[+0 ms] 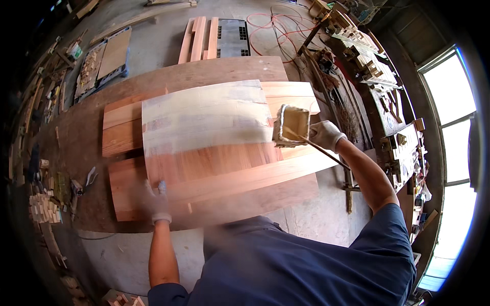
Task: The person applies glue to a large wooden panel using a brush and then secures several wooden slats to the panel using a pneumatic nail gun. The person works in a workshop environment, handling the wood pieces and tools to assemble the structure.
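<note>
My right hand [325,135], in a white glove, grips a square pot [292,125] crusted with pale, glue-like residue. A thin stick [326,153] leans out of the pot past my fingers, its far end inside. The pot hangs over the right end of several reddish wooden boards [214,160] laid side by side. A creamy white coating [204,115] covers the far part of the middle boards; the nearer wood is bare. My gloved left hand [157,201] is at the near left of the boards, fingers apart and holding nothing. A blurry haze partly veils it, so I cannot tell whether it touches the wood.
A large brown worktable [87,168] carries the boards, with pliers [92,176] at its left. Beyond it, planks [199,38] lie on a dark pallet [234,38]. A red hose [265,23] coils on the floor. Cluttered benches [380,81] line the right, below bright windows.
</note>
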Available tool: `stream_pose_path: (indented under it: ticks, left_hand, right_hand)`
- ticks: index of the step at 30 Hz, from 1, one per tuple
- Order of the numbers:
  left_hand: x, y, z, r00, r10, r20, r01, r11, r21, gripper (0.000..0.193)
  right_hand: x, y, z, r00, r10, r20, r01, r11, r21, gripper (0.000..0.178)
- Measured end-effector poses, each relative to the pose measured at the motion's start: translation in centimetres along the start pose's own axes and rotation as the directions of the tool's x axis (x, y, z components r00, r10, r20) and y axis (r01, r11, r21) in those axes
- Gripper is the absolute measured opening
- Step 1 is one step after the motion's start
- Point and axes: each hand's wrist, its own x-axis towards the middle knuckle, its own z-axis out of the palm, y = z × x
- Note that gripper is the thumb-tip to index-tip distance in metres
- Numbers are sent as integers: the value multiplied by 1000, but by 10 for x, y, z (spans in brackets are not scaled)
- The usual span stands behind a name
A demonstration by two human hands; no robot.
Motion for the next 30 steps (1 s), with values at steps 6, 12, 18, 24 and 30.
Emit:
stream_pose_path:
  ticks: [6, 12, 18, 24, 30]
  left_hand:
    - [2, -21, 9, 998, 57, -35, -57, 998, -2, 74]
    - [2, -38, 30, 955, 209, -212, -209, 978, 23, 77]
    - [0, -30, 28, 967, 177, -185, -179, 984, 7, 82]
    - [-8, -24, 5, 991, 130, -9, -130, 991, -7, 88]
    - [-8, -62, 19, 981, 196, -10, -179, 918, 354, 93]
  right_hand:
    - [50, -98, 45, 976, -91, 199, 94, 996, -6, 33]
    - [103, -290, 89, 889, -411, 204, 416, 909, 18, 37]
    - [110, -470, 121, 800, -575, 171, 566, 818, 101, 41]
    - [95, -467, 106, 793, -592, 146, 560, 801, 211, 40]
    - [77, -384, 130, 839, -524, 145, 513, 851, 111, 34]
